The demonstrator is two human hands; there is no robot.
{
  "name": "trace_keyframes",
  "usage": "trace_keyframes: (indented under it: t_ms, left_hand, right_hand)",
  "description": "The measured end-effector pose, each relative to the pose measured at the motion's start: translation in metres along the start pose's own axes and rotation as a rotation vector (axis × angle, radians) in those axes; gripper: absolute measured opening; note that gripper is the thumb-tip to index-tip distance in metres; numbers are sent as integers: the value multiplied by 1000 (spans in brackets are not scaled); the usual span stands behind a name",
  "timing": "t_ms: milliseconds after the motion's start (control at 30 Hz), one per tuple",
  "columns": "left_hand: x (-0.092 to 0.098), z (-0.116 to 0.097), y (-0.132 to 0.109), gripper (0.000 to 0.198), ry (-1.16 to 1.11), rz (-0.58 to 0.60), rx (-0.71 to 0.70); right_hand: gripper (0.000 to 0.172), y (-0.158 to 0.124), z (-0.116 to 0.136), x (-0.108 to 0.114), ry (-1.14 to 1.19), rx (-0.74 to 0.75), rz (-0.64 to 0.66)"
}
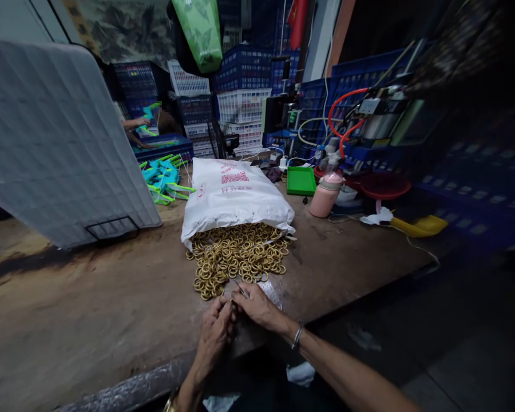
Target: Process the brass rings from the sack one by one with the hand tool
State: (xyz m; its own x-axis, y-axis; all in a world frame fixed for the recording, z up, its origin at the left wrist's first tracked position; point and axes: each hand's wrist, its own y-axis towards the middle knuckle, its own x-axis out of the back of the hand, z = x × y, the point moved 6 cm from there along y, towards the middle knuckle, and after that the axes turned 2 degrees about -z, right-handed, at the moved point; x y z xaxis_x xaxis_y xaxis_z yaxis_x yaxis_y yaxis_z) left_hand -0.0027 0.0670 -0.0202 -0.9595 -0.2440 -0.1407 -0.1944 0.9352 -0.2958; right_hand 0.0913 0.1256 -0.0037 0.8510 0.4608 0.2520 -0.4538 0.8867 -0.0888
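Brass-coloured rings [236, 254] spill in a heap from the open mouth of a white printed sack [240, 197] lying on the table. Just on the near side of the heap, close to the table's front edge, my two hands meet. My right hand [257, 306] is closed around a thin, pointed metal tool [241, 290], whose tip sticks out toward the rings. My left hand [217, 329] is closed in a pinch against the right fingertips. Whatever lies between its fingers is too small and hidden to name.
A tall grey padded panel [68, 143] stands at left. Bright blue and green pieces [165, 177] lie behind it, near another person's hand [138, 122]. To the right are a green tray [301, 181], a pink bottle [326, 195], a yellow scoop [420, 226] and a pneumatic device [380, 117].
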Motion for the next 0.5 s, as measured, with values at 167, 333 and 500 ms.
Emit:
trace_keyframes:
  t_ms: [167, 333, 500]
  left_hand:
    - [-3, 3, -2, 25, -111, 75, 13]
    - [2, 9, -2, 26, -198, 22, 49]
    - [7, 9, 0, 29, -188, -19, 19]
  right_hand:
    - [23, -2, 4, -1, 41, -4, 33]
    - [18, -1, 4, 4, -144, 63, -36]
    - [12, -10, 4, -5, -546, 218, 37]
